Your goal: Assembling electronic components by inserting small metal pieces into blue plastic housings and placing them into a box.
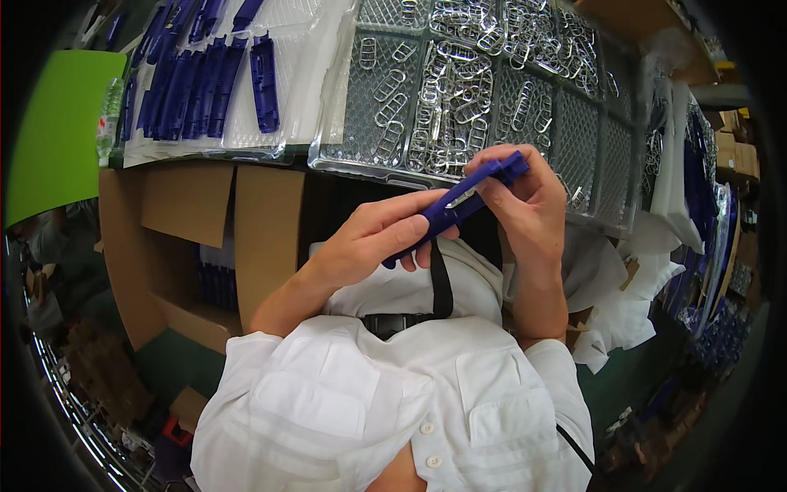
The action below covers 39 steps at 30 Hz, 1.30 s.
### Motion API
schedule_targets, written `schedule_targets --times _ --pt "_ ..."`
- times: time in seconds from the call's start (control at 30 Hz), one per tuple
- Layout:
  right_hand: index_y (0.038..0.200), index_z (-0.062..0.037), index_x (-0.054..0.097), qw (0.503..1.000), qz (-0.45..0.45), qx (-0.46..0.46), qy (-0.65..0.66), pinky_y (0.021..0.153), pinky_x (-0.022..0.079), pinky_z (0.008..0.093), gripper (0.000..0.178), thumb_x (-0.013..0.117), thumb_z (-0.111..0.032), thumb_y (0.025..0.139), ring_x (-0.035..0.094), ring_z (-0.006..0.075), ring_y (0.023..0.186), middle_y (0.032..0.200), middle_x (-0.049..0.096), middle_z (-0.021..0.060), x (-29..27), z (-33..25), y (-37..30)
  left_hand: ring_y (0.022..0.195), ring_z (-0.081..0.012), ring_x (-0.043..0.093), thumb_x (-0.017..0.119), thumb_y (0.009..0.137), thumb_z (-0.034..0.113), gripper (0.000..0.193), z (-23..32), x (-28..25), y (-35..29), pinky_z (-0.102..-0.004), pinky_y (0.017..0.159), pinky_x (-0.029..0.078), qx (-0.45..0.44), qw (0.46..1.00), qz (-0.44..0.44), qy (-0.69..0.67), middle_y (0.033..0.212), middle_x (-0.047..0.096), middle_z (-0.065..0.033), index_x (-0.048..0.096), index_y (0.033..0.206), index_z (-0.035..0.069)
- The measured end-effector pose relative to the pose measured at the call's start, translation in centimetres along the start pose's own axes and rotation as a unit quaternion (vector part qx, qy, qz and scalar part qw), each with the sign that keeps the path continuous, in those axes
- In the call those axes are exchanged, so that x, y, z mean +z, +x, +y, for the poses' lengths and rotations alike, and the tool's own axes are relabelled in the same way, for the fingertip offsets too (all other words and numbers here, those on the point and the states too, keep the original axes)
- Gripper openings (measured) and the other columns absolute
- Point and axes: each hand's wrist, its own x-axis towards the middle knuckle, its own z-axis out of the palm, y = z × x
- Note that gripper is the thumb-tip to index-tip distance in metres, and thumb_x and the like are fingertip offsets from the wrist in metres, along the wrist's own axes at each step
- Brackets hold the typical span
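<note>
In front of my body both hands hold a long dark-blue plastic handle-like part (pixel 443 216), tilted with its far end up to the right. My left hand (pixel 369 238) is closed round its lower end. The fingers of my right hand (pixel 529 201) pinch it near the upper end, which has a wider block. A small bright metal piece (pixel 461 198) shows in the slot along the part; its full shape is hidden. Just beyond my hands lies a clear plastic tray (pixel 580 139) whose compartments hold many looped metal clips (pixel 455 98).
More blue plastic parts (pixel 197 90) lie in rows on white sheeting at the back left. An open cardboard box (pixel 270 230) with blue parts inside stands at my left. A green panel (pixel 61 135) rises at the far left. White crumpled wrapping (pixel 623 303) hangs at my right.
</note>
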Motion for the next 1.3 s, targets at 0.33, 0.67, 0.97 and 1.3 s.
schedule_targets --times 0.33,0.67,0.97,1.3 --pt "0.124 0.005 0.063 0.98 -0.05 -0.191 0.006 0.101 0.056 0.0372 0.044 0.07 0.013 0.082 0.067 0.0269 0.117 0.13 0.066 0.0232 -2.2 -0.8 1.0 0.105 -0.0278 0.071 0.084 0.085 0.007 0.057 3.5 1.3 0.7 -0.0359 0.092 0.057 0.273 0.88 0.11 0.373 0.119 0.072 -0.0199 0.062 0.136 -0.005" --pt "0.133 0.0033 0.061 0.989 0.024 -0.14 -0.041 0.098 0.055 0.0322 0.047 0.067 0.01 0.088 0.068 0.0183 0.112 0.134 0.066 0.0154 -3.3 -0.9 2.3 0.098 -0.0304 0.074 0.085 0.084 0.009 0.048 6.4 -0.3 3.8 -0.0355 0.085 0.059 0.314 0.839 0.116 0.429 0.112 0.073 -0.0191 0.067 0.127 -0.002" --pt "0.129 0.0027 0.064 0.989 0.088 -0.099 -0.062 0.094 0.055 0.029 0.034 0.064 0.006 0.095 0.069 0.0158 0.106 0.135 0.065 0.0143 -6.2 -1.0 1.6 0.084 -0.0091 0.067 0.075 0.097 0.031 0.043 25.7 -19.1 23.6 -0.0257 0.071 0.056 0.299 0.762 0.343 0.46 0.102 0.075 -0.0058 0.071 0.127 0.001" --pt "0.126 -0.001 0.067 0.949 0.177 -0.08 -0.248 0.082 0.054 0.0267 0.032 0.066 0.003 0.095 0.068 0.0099 0.096 0.12 0.072 0.005 -8.4 -2.5 2.7 0.127 -0.0192 0.059 0.052 0.107 0.012 0.032 19.7 -16.4 6.5 -0.0347 0.106 0.048 0.543 0.611 0.525 0.239 0.137 0.063 -0.0088 0.067 0.135 0.003"
